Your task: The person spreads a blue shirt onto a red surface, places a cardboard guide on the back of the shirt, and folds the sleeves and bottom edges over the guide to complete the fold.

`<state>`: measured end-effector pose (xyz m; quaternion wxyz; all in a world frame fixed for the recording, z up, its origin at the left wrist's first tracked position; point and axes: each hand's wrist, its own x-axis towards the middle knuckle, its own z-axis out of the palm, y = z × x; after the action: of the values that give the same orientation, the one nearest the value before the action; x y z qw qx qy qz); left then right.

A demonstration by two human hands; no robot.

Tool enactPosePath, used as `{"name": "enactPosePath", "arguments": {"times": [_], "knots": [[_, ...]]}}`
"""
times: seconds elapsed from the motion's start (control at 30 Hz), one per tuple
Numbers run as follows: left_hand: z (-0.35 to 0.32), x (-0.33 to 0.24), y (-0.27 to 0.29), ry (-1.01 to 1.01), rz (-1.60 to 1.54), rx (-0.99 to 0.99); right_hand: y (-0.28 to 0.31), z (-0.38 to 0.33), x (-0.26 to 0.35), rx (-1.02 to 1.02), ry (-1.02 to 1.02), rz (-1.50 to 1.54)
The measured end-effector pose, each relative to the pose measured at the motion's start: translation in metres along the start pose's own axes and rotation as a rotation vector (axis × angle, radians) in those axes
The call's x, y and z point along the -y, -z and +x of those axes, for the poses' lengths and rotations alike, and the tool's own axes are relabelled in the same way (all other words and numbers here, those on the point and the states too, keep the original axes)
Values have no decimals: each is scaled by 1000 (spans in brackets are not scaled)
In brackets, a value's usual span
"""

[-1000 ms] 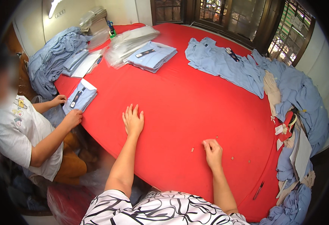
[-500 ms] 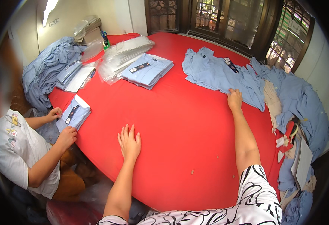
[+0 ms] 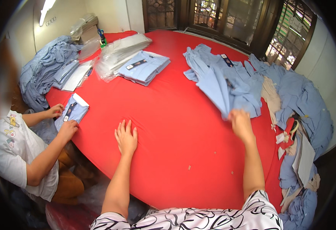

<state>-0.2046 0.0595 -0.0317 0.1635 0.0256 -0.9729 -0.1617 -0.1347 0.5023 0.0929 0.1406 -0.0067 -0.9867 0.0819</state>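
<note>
My right hand (image 3: pixel 240 123) is closed on the near end of a light blue shirt (image 3: pixel 218 82), its fingers partly blurred. The cloth stretches from the hand back across the far right of the table, lifted and creased along its left side. A dark label (image 3: pixel 226 60) shows near its far edge. Flat on the red tablecloth (image 3: pixel 168 153), my left hand (image 3: pixel 126 138) rests with fingers spread and holds nothing.
At the left a co-worker's hands (image 3: pixel 66 128) hold a folded blue shirt (image 3: pixel 72 112). Folded shirts (image 3: pixel 144 69) and clear plastic bags (image 3: pixel 118 51) lie at the back. Heaped blue garments (image 3: pixel 304 97) line the right edge; another heap (image 3: pixel 47 65) is at far left.
My right hand has pulled the shirt's near edge toward me, and the cloth now bunches and slants across. My left hand stays on the table. The view has shifted slightly.
</note>
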Motion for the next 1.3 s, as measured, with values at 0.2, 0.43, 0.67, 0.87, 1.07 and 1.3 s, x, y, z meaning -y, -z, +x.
{"name": "enactPosePath", "arguments": {"times": [0.2, 0.43, 0.67, 0.87, 1.07, 1.3], "knots": [[2, -5, 0, 16, -75, 31, 52, -176, 64, 867, 232, 572], [-36, -99, 18, -189, -753, 247, 18, -197, 69, 491, -222, 1050], [-104, -158, 22, -565, -585, 387, -75, -140, 107, -204, -262, 925], [-106, -51, 89, -125, -411, 514, -106, -160, 86, -190, -186, 907], [-143, -16, 117, -235, -360, 198, -76, -144, 120, -197, 87, 642], [-158, -49, 100, -312, -331, 437, -101, -144, 181, 45, 262, 676]]}}
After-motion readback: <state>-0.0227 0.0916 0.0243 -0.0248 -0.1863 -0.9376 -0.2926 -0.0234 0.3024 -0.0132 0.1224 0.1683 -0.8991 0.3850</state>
